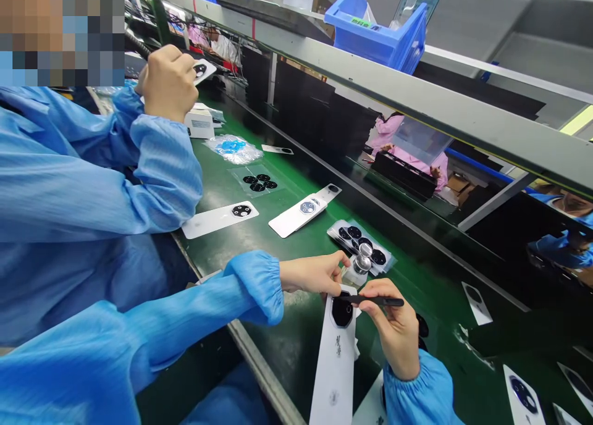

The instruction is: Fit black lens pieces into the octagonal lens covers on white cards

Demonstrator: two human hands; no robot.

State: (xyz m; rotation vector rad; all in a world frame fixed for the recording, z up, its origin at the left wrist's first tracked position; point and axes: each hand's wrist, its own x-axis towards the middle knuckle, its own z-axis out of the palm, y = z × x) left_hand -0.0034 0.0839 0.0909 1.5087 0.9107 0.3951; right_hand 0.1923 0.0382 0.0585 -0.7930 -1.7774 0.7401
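My left hand is closed on the upper edge of a white phone back cover, close to its black camera ring plate. In my right hand is a slim black pen-like tool, its front end resting at the camera plate. The tool's tip is too small to make out. Just beyond my left fingers stands a small round metal container with a lid-like disc, beside a clear pack of black camera rings. Another white cover lies partly under my right forearm.
To the left, a co-worker's hand holds a similar white piece. White covers lie along the green bench, with a sheet of black rings and a plastic bag. A blue bin sits on the overhead shelf.
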